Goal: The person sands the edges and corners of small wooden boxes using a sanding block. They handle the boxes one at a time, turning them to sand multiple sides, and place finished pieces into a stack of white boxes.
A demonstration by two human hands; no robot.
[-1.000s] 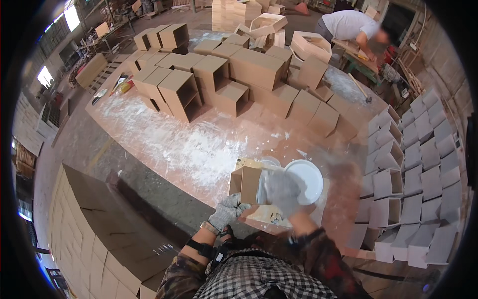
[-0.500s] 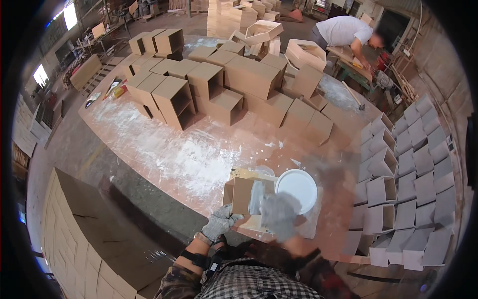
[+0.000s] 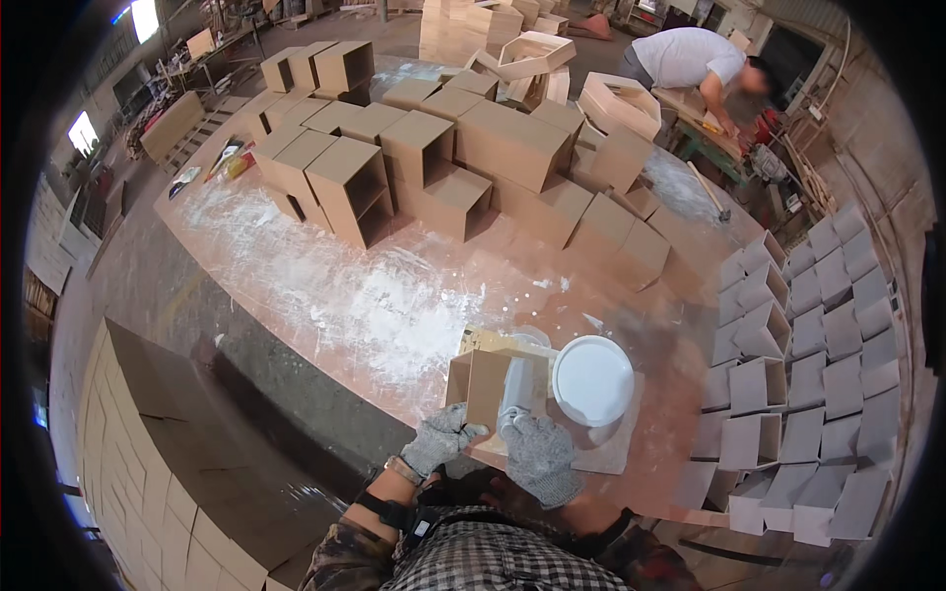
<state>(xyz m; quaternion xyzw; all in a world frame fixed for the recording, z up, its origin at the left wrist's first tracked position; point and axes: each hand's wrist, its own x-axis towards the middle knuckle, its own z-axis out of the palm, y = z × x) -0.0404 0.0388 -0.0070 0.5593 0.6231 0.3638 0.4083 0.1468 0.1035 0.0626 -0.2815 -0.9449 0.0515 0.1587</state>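
My left hand [image 3: 436, 440], in a grey knit glove, grips the near left edge of a brown open box [image 3: 483, 386] on the table. The box's right side carries a wet-looking grey-white coat [image 3: 522, 379]. At the near end of that coated side is my gloved right hand [image 3: 544, 461], its fingers closed. Whatever it holds is mostly hidden by the glove, so I cannot make out its kind. Close to the box on the right stands a round white bucket [image 3: 592, 380], with white showing across its top. A pale, stained board [image 3: 611, 448] lies under the bucket and box.
Stacked brown boxes [image 3: 424, 148] fill the table's far half. Rows of grey-white boxes [image 3: 778, 394] stand at right. A brown stack [image 3: 168, 473] rises at lower left. A hammer [image 3: 709, 192] lies near the far right edge. Beyond it, a person [image 3: 685, 59] bends over a bench.
My right hand has moved slightly left and down, from beside the bucket to the near end of the box's coated side. My left hand keeps its grip on the box.
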